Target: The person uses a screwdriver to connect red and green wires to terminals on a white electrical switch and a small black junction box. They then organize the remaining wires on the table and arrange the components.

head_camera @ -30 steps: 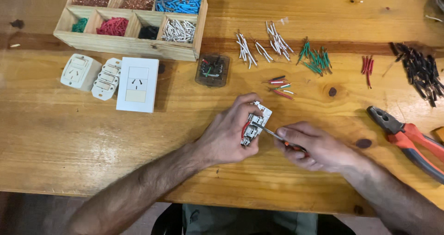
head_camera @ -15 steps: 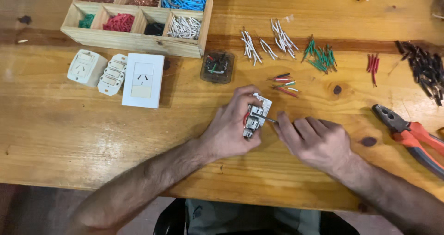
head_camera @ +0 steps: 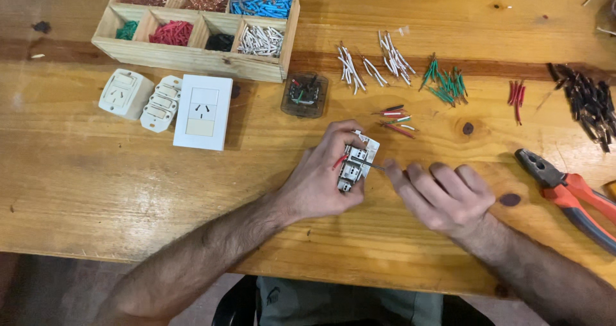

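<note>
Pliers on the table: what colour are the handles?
Red-orange and grey handles on the pliers, in the head view.

Your left forearm runs up from the lower left, bare, wrist nearly straight. Your left hand lies back-up with its fingers curled over and pinched closed (thumb side hidden underneath). Your right forearm comes in from the lower right, angled toward the centre. Your right hand is also back-up, knuckles toward the camera, fingers folded down into a loose fist with the tips pointing left. The two hands sit just beside each other, fingertips nearly meeting, both low over the surface.
</note>
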